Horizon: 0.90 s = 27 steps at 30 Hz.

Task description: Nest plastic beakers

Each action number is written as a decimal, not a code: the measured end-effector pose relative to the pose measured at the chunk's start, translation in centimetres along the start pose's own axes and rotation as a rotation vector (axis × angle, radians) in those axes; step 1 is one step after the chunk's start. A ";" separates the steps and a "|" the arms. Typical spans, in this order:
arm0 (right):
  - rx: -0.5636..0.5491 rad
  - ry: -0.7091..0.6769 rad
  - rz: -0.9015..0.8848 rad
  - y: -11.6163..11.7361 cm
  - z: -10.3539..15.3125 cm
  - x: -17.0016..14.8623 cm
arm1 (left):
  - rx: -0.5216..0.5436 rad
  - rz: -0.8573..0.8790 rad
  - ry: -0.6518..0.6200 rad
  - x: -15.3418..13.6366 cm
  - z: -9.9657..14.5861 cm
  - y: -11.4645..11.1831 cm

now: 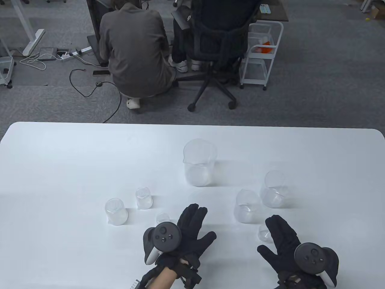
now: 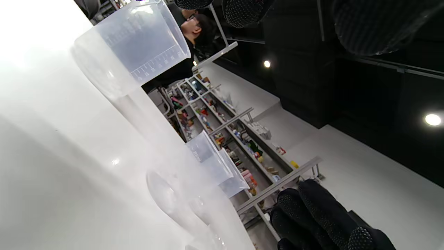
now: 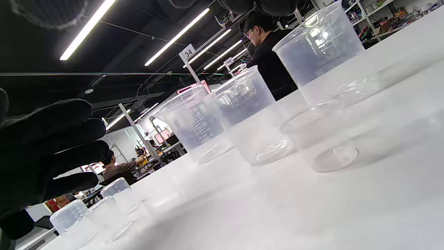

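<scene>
Several clear plastic beakers stand upright and apart on the white table [image 1: 60, 156]. The largest beaker [image 1: 200, 164] is at the middle back. Two medium beakers [image 1: 247, 209] [image 1: 274, 191] stand to the right, with a small beaker [image 1: 264, 233] beside my right hand's fingers. On the left are a medium beaker [image 1: 115, 211], a smaller one [image 1: 143, 197] and a tiny one [image 1: 162, 217] just beyond my left tracker. My left hand [image 1: 195, 224] lies open with fingers spread and holds nothing. My right hand [image 1: 278, 236] is open and empty too. The largest beaker [image 2: 138, 45] also shows in the left wrist view.
Beyond the table's far edge, a crouching person [image 1: 135, 51], an office chair [image 1: 216, 45] and a white wire cart [image 1: 261, 51] are on the carpet. In the right wrist view, three beakers [image 3: 249, 107] stand in a row with my left hand [image 3: 52, 146] at the left.
</scene>
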State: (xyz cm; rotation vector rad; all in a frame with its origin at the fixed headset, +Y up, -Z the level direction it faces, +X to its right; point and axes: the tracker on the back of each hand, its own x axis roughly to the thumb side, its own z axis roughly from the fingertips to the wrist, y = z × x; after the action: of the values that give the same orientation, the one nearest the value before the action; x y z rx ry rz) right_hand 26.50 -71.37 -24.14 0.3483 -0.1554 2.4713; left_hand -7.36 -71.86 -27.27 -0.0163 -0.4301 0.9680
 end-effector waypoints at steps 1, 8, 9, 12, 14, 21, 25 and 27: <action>0.003 0.001 0.001 0.0 0.0 0.0 | 0.001 -0.001 0.000 0.0 0.0 0.0; 0.001 0.000 -0.009 0.0 0.0 0.0 | -0.005 -0.006 0.003 0.0 0.0 -0.1; 0.002 0.000 -0.009 0.0 0.0 0.0 | -0.004 -0.007 0.003 0.0 0.0 -0.1; 0.001 0.001 -0.013 0.0 -0.1 -0.1 | -0.007 -0.013 0.002 0.0 0.0 -0.1; 0.002 0.002 -0.012 0.0 -0.1 -0.1 | -0.008 -0.019 0.006 0.1 0.0 0.0; -0.013 -0.001 -0.016 -0.3 0.1 -0.1 | 0.004 -0.178 0.034 1.5 -1.1 1.6; -0.016 0.001 -0.021 -0.3 0.0 -0.1 | 0.023 -0.303 0.055 2.8 -3.0 3.0; -0.018 0.004 -0.022 -0.4 0.1 -0.1 | 0.008 -0.369 0.080 3.9 -4.7 3.9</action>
State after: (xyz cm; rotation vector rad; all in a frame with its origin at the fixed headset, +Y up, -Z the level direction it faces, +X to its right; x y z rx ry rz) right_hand 26.85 -71.17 -24.12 0.3362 -0.1713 2.4473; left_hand -6.87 -65.68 -30.97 0.0311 -0.3406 0.6037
